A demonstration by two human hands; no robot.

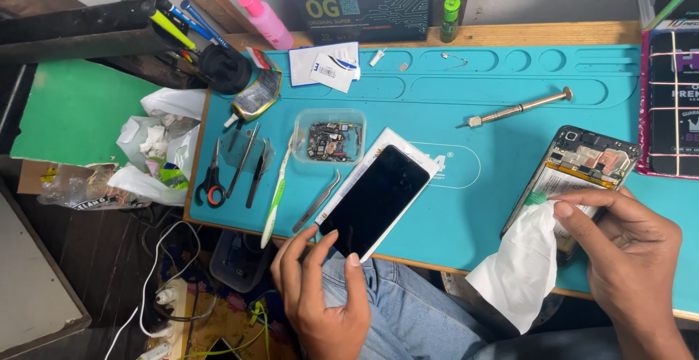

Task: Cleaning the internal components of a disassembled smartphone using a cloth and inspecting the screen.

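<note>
Teal work mat [466,207], glossy black phone screen [375,200], white tissue [520,265], pink bottle [266,19], perhaps red-handled scissors [211,178]

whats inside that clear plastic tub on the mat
The clear tub holds a heap of small dark phone parts, too small to tell apart. Whatever lies under the heap is covered.

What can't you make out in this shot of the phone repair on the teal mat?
Head view only:
- Lower end of the opened phone chassis: covered by the white tissue and the right hand.
- Near corner of the black glass phone screen: hidden under the left hand fingers.
- Parts in the small clear plastic tray: too small to identify.
- Right side of the teal silicone mat: cut off by the frame edge.
</note>
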